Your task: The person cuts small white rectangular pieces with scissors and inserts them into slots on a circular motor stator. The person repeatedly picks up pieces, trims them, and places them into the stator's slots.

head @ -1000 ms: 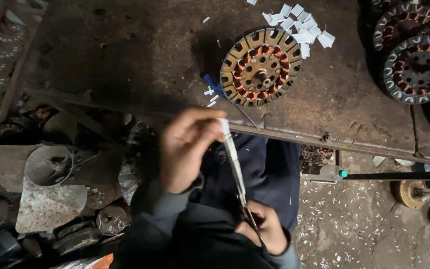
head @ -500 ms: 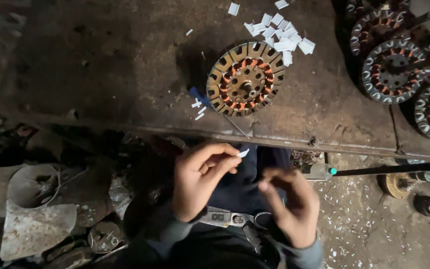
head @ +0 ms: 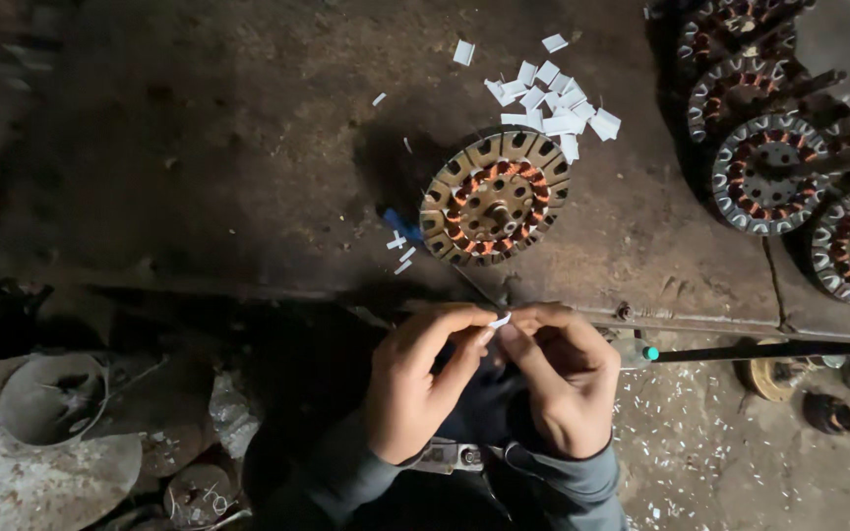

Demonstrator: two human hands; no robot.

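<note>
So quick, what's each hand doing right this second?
Left hand: fingers closed, pinching a small white paper slip.
Right hand: fingers closed on the same slip.

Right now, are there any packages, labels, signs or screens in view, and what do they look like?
None: no package, label, sign or screen shows.
Nearest to it, blank paper only:
small white slip, narrow, pinched between the left hand and the right hand.
white paper pieces, little rectangles heaped on the dark bench behind the round copper-wound stator.
</note>
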